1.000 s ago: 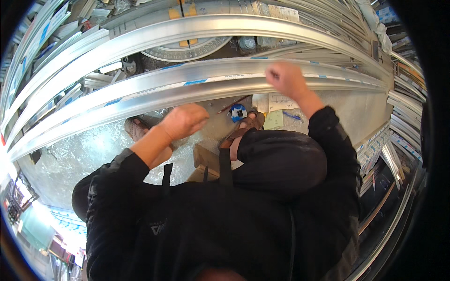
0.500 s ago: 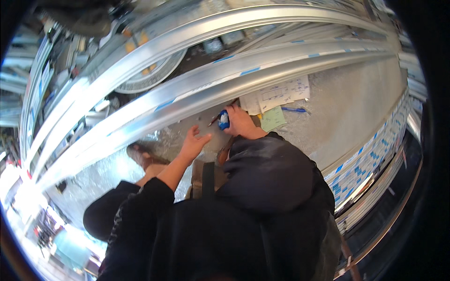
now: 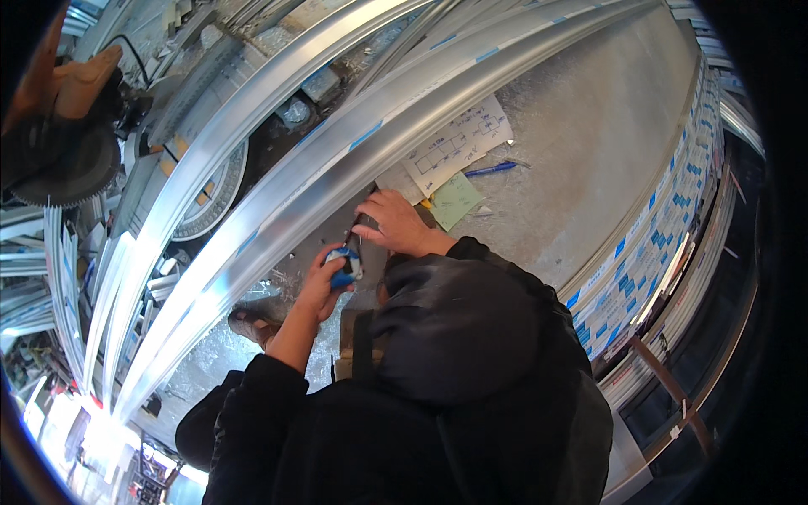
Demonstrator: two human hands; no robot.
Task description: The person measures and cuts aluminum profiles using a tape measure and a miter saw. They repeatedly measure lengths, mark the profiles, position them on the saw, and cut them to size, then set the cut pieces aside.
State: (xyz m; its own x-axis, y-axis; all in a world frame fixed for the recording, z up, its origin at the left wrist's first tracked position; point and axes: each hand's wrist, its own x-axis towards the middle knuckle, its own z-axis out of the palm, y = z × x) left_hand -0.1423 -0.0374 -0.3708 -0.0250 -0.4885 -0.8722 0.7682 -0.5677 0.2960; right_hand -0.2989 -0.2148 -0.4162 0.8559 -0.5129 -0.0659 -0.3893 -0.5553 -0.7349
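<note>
My left hand [image 3: 316, 286] is closed around a blue and white tape measure [image 3: 343, 266], just above the grey work surface. To its upper right, my right hand [image 3: 397, 223] has its fingers curled down onto a thin dark pencil [image 3: 353, 225]. Part of the pencil is hidden behind those fingers. Beyond and beside the right hand lie a white sheet with a hand-drawn sketch [image 3: 459, 145], a pale green note [image 3: 455, 200] and a blue pen [image 3: 491, 169].
Long silvery metal profiles [image 3: 370, 139] run diagonally past my hands. Beyond them are a round saw table [image 3: 220, 198] and a toothed saw blade [image 3: 71, 168] at the far left. Stacked profiles with blue-and-white film [image 3: 652, 252] stand along the right. My sandalled foot [image 3: 250, 324] shows below the profiles.
The tape measure has passed from my right hand to my left, which was open before. My right hand has moved onto the pencil. The view has turned, bringing the saw blade into sight.
</note>
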